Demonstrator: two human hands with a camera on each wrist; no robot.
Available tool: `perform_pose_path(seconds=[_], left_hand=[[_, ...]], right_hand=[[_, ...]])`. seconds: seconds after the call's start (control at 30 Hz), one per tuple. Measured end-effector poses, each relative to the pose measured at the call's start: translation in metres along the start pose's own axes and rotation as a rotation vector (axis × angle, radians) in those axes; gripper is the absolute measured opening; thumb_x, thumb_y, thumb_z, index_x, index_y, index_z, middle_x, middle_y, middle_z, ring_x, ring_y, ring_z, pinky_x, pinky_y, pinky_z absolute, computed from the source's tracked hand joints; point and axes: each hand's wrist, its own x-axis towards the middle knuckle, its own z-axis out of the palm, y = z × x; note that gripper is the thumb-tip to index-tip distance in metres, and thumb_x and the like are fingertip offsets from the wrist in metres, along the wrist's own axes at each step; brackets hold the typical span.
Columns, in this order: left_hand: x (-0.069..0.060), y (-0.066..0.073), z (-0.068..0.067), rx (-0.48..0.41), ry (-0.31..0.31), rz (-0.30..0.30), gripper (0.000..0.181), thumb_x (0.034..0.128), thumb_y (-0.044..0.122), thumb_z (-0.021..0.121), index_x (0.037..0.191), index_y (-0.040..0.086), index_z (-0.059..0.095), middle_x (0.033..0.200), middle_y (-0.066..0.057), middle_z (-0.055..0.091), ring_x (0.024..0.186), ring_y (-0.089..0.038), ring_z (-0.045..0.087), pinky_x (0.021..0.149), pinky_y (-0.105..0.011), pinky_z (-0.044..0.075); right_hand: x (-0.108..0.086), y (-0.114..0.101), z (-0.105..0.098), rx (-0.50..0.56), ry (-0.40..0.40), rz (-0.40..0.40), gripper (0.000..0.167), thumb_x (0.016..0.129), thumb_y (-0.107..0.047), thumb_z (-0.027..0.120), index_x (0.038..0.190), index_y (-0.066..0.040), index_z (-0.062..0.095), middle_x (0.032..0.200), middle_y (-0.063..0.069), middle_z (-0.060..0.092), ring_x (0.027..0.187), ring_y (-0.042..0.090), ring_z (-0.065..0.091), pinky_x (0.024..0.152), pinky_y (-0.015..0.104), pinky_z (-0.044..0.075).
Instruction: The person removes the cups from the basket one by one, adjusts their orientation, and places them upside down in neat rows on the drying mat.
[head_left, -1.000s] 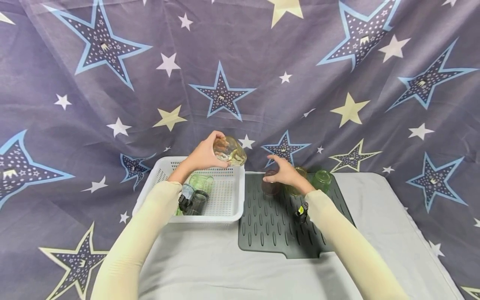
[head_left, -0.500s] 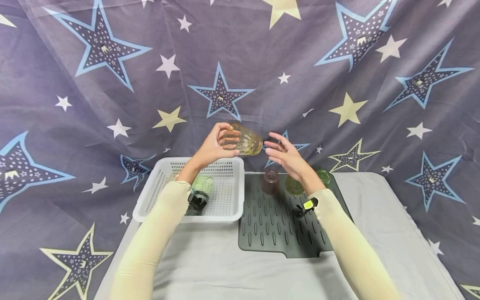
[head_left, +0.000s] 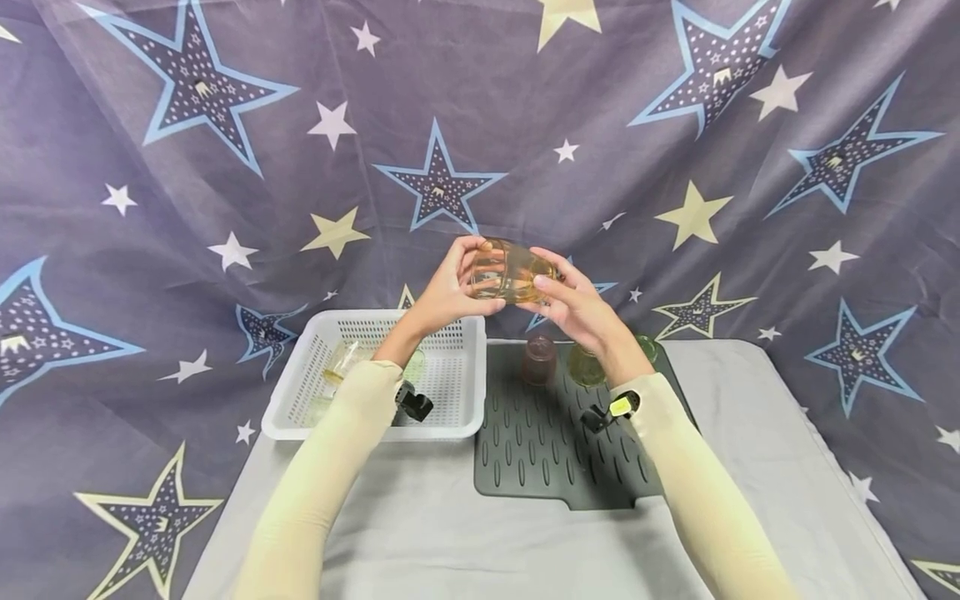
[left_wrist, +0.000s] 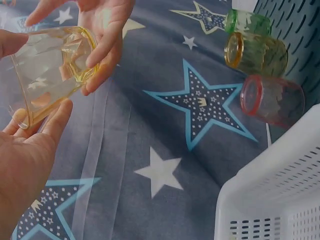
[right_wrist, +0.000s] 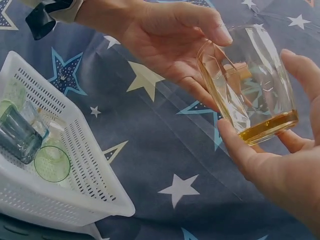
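A faceted tumbler of pale amber glass with a thick golden base (head_left: 506, 271) is held on its side just above the centre of the frame, well clear of the bench. The left hand (head_left: 453, 287) has its grip round the mouth end, thumb below and fingers above. The right hand (head_left: 577, 304) has come in within the last half second; where there was a gap, its thumb and fingers now pinch the base end. For the work in hand, that seems to mean the tumbler is steadied from both ends, though I can't tell how the weight is shared.

Below, right of centre, a dark grey ribbed mat (head_left: 525, 458) carries three tinted glasses that look to be standing mouth down: a pinkish one (head_left: 540, 360), a yellow-olive one (head_left: 585, 367) and a green one (head_left: 648, 347), partly hidden by the arm. Left of centre sits a white perforated plastic basket (head_left: 442, 432), with a smoky grey glass (right_wrist: 19, 135) and a pale green glass (right_wrist: 52, 164) among those lying inside. The bench wears a white cloth (head_left: 450, 517), and a purple-grey curtain printed with stars (head_left: 525, 125) fills the frame behind.
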Motion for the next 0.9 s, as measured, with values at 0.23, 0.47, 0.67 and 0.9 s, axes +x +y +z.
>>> perform_pose_path(seconds=[0.23, 0.47, 0.67, 0.9], left_hand=[[0.001, 0.000, 0.002, 0.004, -0.026, 0.003, 0.085, 0.0741, -0.021, 0.073, 0.143, 0.002, 0.028, 0.147, -0.026, 0.046, 0.133, -0.036, 0.052, 0.109, -0.043, 0.051], [0.002, 0.001, 0.002, 0.035, -0.051, -0.008, 0.088, 0.0734, -0.022, 0.073, 0.146, -0.001, 0.027, 0.145, -0.026, 0.045, 0.128, -0.034, 0.053, 0.109, -0.046, 0.050], [0.002, 0.002, 0.001, 0.088, -0.073, -0.024, 0.092, 0.0720, -0.019, 0.077, 0.148, 0.003, 0.029, 0.142, -0.025, 0.048, 0.130, -0.036, 0.054, 0.109, -0.045, 0.050], [-0.002, 0.002, -0.006, 0.269, -0.146, -0.131, 0.102, 0.0758, -0.002, 0.084, 0.157, 0.012, 0.023, 0.152, -0.016, 0.044, 0.139, -0.031, 0.048, 0.112, -0.050, 0.047]], right_hand=[[-0.004, -0.004, -0.002, -0.011, 0.046, -0.018, 0.045, 0.099, 0.002, 0.056, 0.140, -0.017, 0.049, 0.129, 0.007, 0.054, 0.107, 0.020, 0.066, 0.092, 0.036, 0.060], [-0.006, -0.005, -0.005, -0.007, 0.059, -0.021, 0.047, 0.096, 0.005, 0.061, 0.137, -0.018, 0.051, 0.125, 0.008, 0.061, 0.106, 0.019, 0.068, 0.091, 0.035, 0.060], [-0.007, -0.005, -0.006, -0.049, 0.081, -0.027, 0.051, 0.095, 0.008, 0.060, 0.138, -0.017, 0.050, 0.118, 0.007, 0.064, 0.102, 0.018, 0.068, 0.088, 0.032, 0.060], [-0.011, -0.008, -0.006, -0.124, 0.113, -0.040, 0.053, 0.093, 0.013, 0.057, 0.135, -0.019, 0.052, 0.120, 0.005, 0.060, 0.103, 0.018, 0.064, 0.085, 0.030, 0.059]])
